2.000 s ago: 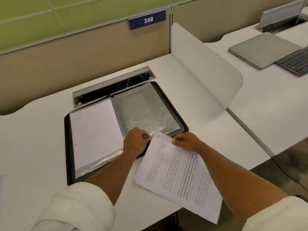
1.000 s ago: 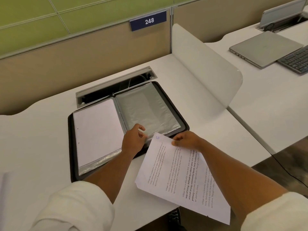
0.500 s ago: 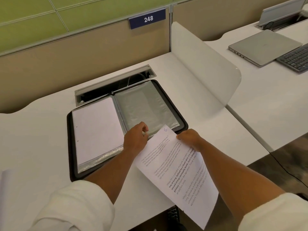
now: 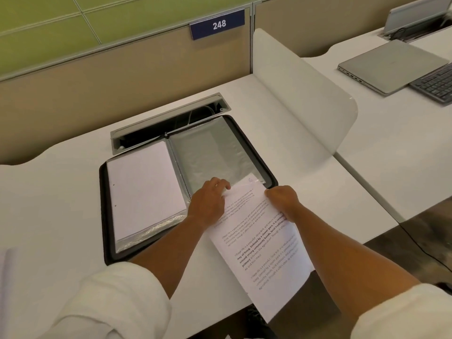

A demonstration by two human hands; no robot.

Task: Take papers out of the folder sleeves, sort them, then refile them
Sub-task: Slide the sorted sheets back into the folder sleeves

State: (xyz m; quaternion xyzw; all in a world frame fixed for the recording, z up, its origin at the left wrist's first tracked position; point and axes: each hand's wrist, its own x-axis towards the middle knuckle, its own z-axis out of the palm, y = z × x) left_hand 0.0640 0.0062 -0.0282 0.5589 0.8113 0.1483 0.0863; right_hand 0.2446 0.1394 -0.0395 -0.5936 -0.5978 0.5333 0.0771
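Head view: both hands, left hand [image 4: 209, 201] and right hand [image 4: 283, 200], pinch printed sheet [image 4: 261, 243] at sleeve [image 4: 210, 152]

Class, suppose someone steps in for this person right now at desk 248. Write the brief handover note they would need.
Left hand: fingers pinch the open near edge of the empty clear plastic sleeve on the right page of the black zip folder.
Right hand: grips the printed white paper sheet, whose top corner has just entered that sleeve; most of it hangs over the white desk edge.
Done: the left-page sleeve already holds white paper.
Left: slide this sheet fully in; more paper lies at the far left.
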